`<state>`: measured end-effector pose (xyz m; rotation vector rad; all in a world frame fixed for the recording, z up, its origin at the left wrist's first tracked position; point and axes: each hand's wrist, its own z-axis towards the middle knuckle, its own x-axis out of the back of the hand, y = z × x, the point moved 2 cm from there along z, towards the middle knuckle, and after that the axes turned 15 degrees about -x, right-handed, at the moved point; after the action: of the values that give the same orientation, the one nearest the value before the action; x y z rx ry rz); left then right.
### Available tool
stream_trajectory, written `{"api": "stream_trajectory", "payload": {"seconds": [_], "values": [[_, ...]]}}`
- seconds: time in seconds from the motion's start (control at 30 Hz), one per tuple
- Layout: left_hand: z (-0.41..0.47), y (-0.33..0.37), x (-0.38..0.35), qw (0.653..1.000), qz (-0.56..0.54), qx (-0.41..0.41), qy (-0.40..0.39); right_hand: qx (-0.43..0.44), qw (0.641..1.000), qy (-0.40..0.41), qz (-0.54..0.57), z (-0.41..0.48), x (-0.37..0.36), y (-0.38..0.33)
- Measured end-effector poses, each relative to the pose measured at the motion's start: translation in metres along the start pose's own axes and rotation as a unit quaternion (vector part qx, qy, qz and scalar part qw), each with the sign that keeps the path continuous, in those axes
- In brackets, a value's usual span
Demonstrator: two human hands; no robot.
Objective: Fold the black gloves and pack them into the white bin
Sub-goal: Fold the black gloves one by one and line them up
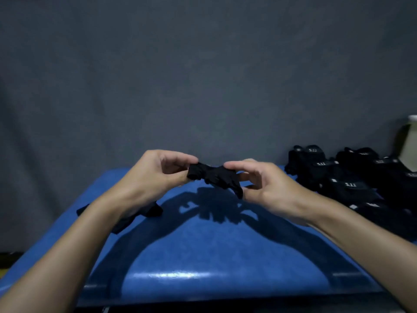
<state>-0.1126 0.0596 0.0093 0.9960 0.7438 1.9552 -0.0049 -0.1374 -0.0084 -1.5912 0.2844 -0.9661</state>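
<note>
A black glove [214,176] hangs crumpled in the air above the blue table [203,249]. My left hand [158,172] pinches its left end between thumb and fingers. My right hand [261,181] pinches its right end, where the glove's fingers droop. Another black glove [149,212] lies flat on the table under my left forearm, partly hidden. A pile of several black gloves [352,179] with small white labels covers the table's right side. A corner of the white bin [409,145] shows at the far right edge.
A grey fabric backdrop [203,75] rises behind the table. The table's front edge [203,297] runs across the bottom of the view, with dark floor to the left.
</note>
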Motion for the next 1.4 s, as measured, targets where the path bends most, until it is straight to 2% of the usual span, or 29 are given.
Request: {"api": "stream_trajectory", "payload": {"seconds": [0.17,0.33,0.47,0.57,0.63,0.67,0.73,0.77,0.83,0.9,1.0,1.1,1.27,1.4], "values": [[0.005,0.002,-0.016,0.998,0.044,-0.017,0.048,-0.019,0.999,-0.026,0.011,-0.013,0.017,0.008],[0.01,0.002,-0.034,0.997,0.036,-0.025,0.056,0.024,0.995,0.061,0.074,-0.017,0.023,0.011],[0.014,-0.002,-0.048,0.997,-0.039,0.017,0.069,-0.009,0.99,0.079,0.115,-0.011,0.031,0.015],[0.013,-0.009,-0.057,0.993,-0.074,0.08,0.046,-0.066,0.985,0.114,0.115,-0.001,0.031,0.025],[0.011,-0.023,-0.06,0.992,-0.033,0.118,0.015,-0.12,0.979,0.149,0.071,0.008,0.031,0.036],[0.011,-0.032,-0.058,0.993,0.042,0.11,0.0,-0.137,0.975,0.17,0.03,0.011,0.031,0.042],[0.009,-0.04,-0.054,0.978,0.199,0.057,-0.023,-0.133,0.967,0.207,-0.066,0.012,0.034,0.048],[0.008,-0.04,-0.054,0.973,0.227,0.024,-0.034,-0.115,0.967,0.207,-0.098,0.01,0.035,0.048],[0.007,-0.04,-0.057,0.975,0.211,-0.037,-0.063,-0.071,0.978,0.155,-0.123,0.003,0.033,0.043],[0.004,-0.04,-0.066,0.972,0.195,-0.062,-0.114,-0.046,0.982,0.094,-0.159,-0.002,0.028,0.043],[-0.002,-0.048,-0.075,0.951,0.235,-0.05,-0.194,-0.062,0.974,0.058,-0.212,-0.001,0.024,0.057],[-0.005,-0.049,-0.074,0.934,0.273,-0.039,-0.227,-0.093,0.962,0.031,-0.256,-0.001,0.025,0.07],[-0.006,-0.045,-0.074,0.912,0.325,-0.038,-0.248,-0.084,0.948,0.035,-0.304,-0.003,0.023,0.069],[-0.007,-0.047,-0.075,0.907,0.343,-0.039,-0.241,-0.003,0.948,0.098,-0.304,-0.012,0.021,0.06]]}}
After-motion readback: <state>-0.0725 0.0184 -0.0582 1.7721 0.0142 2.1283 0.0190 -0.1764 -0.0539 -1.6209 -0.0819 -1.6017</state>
